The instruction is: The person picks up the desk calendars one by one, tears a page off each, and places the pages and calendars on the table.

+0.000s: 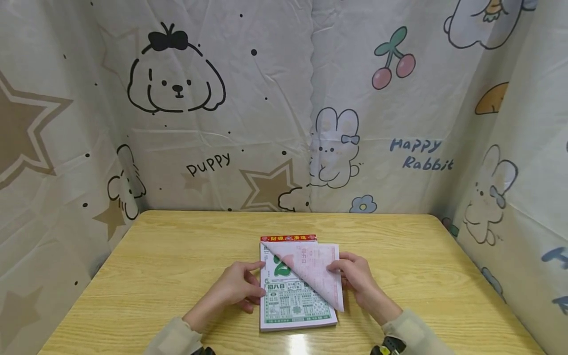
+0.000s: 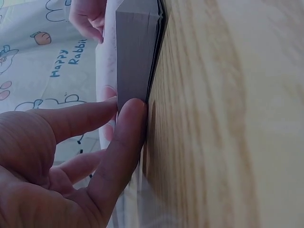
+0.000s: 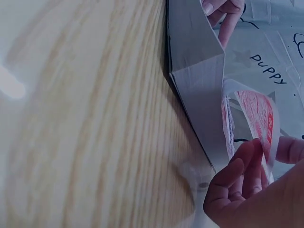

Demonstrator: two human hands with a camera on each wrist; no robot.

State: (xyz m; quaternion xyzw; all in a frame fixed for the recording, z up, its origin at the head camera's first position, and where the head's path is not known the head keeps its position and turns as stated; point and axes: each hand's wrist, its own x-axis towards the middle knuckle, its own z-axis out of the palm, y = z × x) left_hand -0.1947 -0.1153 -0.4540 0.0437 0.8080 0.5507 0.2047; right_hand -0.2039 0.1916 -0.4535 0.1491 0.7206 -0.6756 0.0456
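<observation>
A thick tear-off calendar [image 1: 295, 308] lies flat on the table, with green print on its face and a red header strip [image 1: 288, 238] along the top. My left hand [image 1: 235, 286] is at its left side; in the left wrist view, fingertips [image 2: 132, 111] touch the side of the page block [image 2: 135, 52]. My right hand [image 1: 359, 278] pinches the top page [image 1: 317, 271] by its right part. That page is folded back diagonally from the upper left, showing its pale pink reverse. In the right wrist view, the lifted page [image 3: 254, 111] curves between thumb and fingers, with red print visible.
A light wood-grain table [image 1: 186, 246] carries the calendar near its middle. Hanging cloth [image 1: 266, 98] printed with cartoon animals and stars encloses the back and both sides. Dark bands [image 1: 392, 345] show at the sleeve cuffs.
</observation>
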